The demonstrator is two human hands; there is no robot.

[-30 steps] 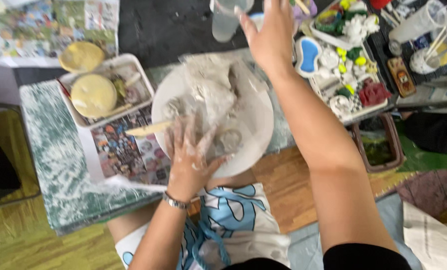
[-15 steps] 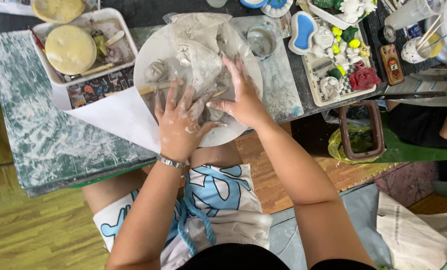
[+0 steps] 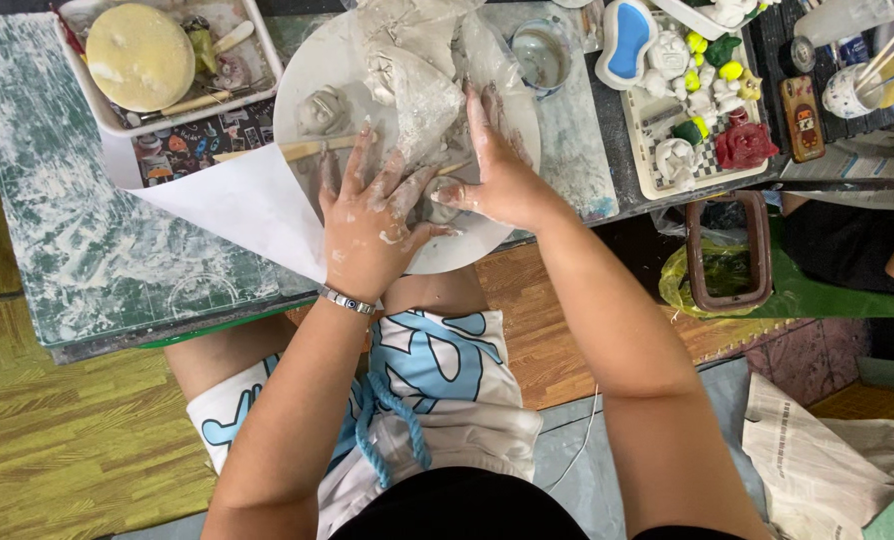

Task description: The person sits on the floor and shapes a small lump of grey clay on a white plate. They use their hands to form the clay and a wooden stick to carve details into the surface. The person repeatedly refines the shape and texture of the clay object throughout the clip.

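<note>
Grey, smeared round board carries crumpled plastic wrap and a soft, sticky-looking wet clay lump; left hand lies spread flat beside it, right hand open, fingertips pressing; cup it gently underneath

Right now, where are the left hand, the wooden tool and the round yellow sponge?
left hand point(image 3: 372, 225), head view, back of the hand.
wooden tool point(image 3: 302, 150), head view, mid-handle.
round yellow sponge point(image 3: 139, 55), head view, centre of its top face.
</note>
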